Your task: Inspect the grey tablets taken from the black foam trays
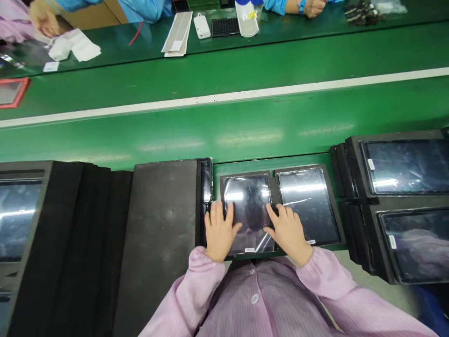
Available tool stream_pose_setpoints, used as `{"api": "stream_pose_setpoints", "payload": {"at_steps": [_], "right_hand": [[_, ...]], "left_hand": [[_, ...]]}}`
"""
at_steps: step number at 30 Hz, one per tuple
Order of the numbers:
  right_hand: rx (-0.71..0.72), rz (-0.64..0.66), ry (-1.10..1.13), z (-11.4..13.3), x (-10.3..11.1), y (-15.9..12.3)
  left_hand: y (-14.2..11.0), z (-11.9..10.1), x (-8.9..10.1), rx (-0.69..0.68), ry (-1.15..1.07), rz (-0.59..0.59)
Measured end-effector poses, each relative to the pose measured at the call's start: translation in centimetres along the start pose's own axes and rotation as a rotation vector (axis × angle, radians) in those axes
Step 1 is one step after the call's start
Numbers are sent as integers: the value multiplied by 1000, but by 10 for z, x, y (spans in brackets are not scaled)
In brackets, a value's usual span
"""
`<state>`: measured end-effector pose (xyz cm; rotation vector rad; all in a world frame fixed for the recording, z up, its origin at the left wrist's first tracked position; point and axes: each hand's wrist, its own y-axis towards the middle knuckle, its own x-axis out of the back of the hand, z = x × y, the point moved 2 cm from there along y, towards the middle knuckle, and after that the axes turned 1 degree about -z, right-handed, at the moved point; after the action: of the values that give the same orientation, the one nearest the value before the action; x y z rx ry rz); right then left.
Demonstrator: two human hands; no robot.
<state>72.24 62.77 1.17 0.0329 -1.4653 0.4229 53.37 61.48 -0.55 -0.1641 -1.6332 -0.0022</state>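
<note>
Straight in front of me a black foam tray holds two tablet screens under clear film. My left hand (pixel 220 231) rests at the left side of the nearer-centre tablet screen (pixel 247 201), fingers spread and pointing away from me. At that screen's right edge lies my right hand (pixel 287 229), its thumb and index finger apart. The second tablet screen (pixel 307 201) sits just right of it, its lower left corner partly covered by my right hand. Both screens carry a small white label at the bottom edge. Neither hand is closed on anything.
Stacked black foam trays (pixel 163 224) stand close on my left, with more beyond. On the right, stacked trays hold further tablet screens (pixel 409 166). A green conveyor belt (pixel 224 133) with a white strip runs across ahead. Co-workers' hands (pixel 314 7) are at the far bench.
</note>
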Motion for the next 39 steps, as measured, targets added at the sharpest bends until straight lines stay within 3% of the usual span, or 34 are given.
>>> {"api": "stream_pose_setpoints", "payload": {"at_steps": [3, 7, 10, 13, 16, 18, 21, 24, 28, 32, 36, 37, 39], "right_hand": [[162, -65, -61, -10, -8, -36], [212, -40, -23, -23, -14, -54], [257, 21, 68, -26, -6, -44], [227, 7, 103, -34, 1, -32], [22, -127, 84, -60, -3, -28], [-175, -248, 74, -87, -9, -33], [-381, -338, 93, -124, -22, -47], [-436, -323, 156, -142, -30, -57], [-457, -308, 243, -144, -33, -60], [-447, -276, 352, -142, -35, -64], [-427, -263, 474, -140, -37, -76], [-426, -267, 499, -139, -36, -79], [-423, -300, 544, -137, -31, -85]], "left_hand": [[-43, -8, -20, -304, -20, 32], [-73, -6, -30, -351, 16, 72], [-63, -9, -16, -346, 29, 49], [-34, -23, -2, -285, -6, 16], [-1, -54, 0, -311, -95, -4], [12, -80, -4, -423, -157, 24], [13, -117, -14, -638, -217, 105], [4, -136, -22, -695, -227, 147], [-1, -138, -26, -664, -220, 102], [-5, -135, -27, -821, -236, 46], [-11, -139, -28, -870, -257, -49], [-10, -140, -28, -852, -301, -55], [0, -137, -27, -680, -480, -42]]}}
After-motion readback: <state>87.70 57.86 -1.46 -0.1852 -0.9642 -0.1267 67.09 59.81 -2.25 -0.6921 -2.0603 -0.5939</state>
